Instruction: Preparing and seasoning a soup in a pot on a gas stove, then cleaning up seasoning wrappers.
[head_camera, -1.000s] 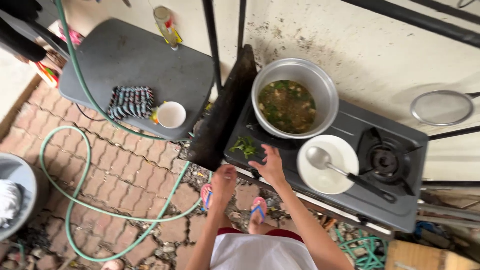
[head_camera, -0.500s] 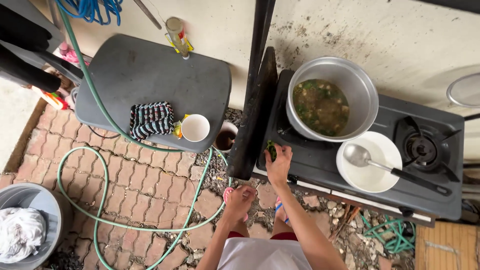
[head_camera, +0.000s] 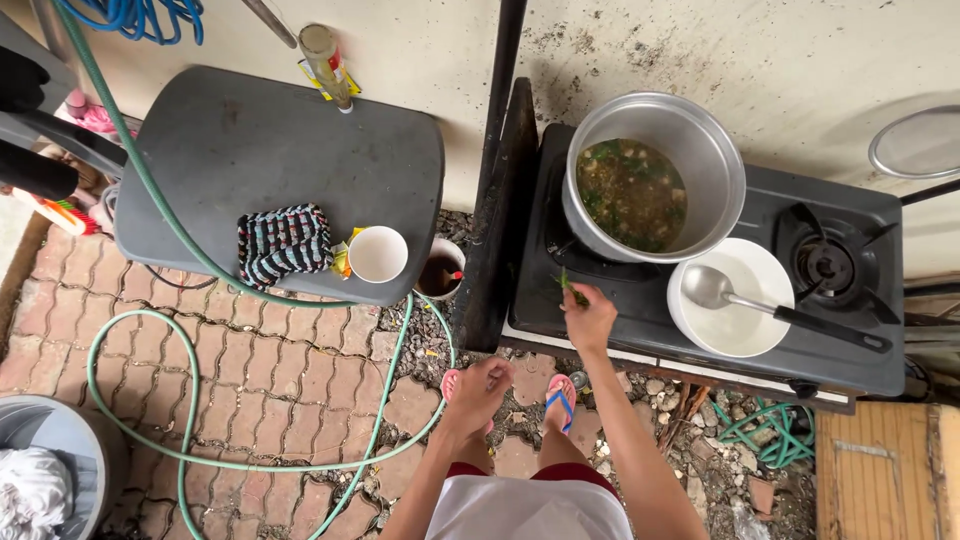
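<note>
Honestly, with the right hand (head_camera: 590, 318) pinching those greens (head_camera: 570, 288), drop them low over the pot (head_camera: 655, 180); left hand (head_camera: 482, 385) hangs loosely curled, holding nothing.

The pot (head_camera: 653, 175) is dull brushed metal, and the stove (head_camera: 700, 270) beneath it is dark, smooth enamelled metal with a faint sheen, on which the right hand (head_camera: 590, 315) pinches soft, matt green leaves (head_camera: 570, 287). The white bowl (head_camera: 738, 297) looks glossy and smooth, holding a shiny metal ladle (head_camera: 712, 288) with a matt black handle. The grey table (head_camera: 280, 150) is matt plastic bearing a striped woven cloth (head_camera: 284, 245), the green hose (head_camera: 240, 400) is smooth rubbery plastic, and the brick paving (head_camera: 250, 370) is rough.
</note>
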